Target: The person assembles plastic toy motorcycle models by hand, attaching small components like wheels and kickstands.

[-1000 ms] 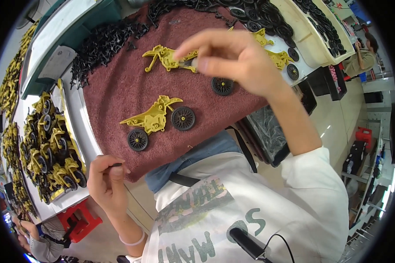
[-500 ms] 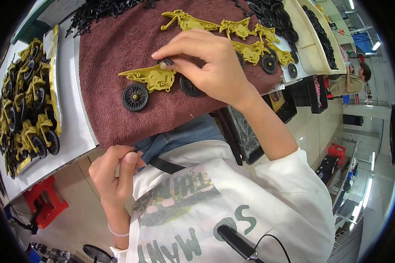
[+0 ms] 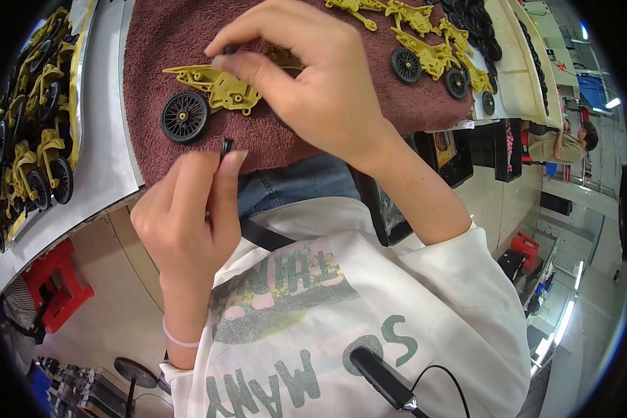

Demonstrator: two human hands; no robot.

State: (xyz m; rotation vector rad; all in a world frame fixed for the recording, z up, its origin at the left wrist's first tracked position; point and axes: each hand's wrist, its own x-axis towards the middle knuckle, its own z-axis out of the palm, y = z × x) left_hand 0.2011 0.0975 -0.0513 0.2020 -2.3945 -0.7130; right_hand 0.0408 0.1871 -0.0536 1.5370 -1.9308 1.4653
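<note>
A yellow plastic toy motorcycle body half (image 3: 224, 90) lies on the maroon towel (image 3: 146, 52), with a black spoked wheel (image 3: 185, 117) at its left end. My right hand (image 3: 320, 87) hovers over the body's right part and hides it, along with most of a second wheel. Between its thumb and forefinger is a small black part (image 3: 230, 50), mostly covered by the fingertips. My left hand (image 3: 188, 205) is at the towel's near edge, below the wheel. It pinches another small black part (image 3: 226, 146), which sticks up between thumb and forefinger; its exact kind cannot be made out.
More yellow motorcycle halves (image 3: 425, 52), some with wheels, lie at the towel's far right. A tray of yellow motorcycles (image 3: 49, 118) stands at left. Black tyres (image 3: 477, 28) pile up beside a cream bin (image 3: 519, 66). A red stool (image 3: 66, 285) is at lower left; another person (image 3: 568, 143) sits far right.
My left hand has risen from beside my lap to the towel's edge, close to the left wheel. My right hand stays pinched above the yellow body. The whole view has shifted slightly.
</note>
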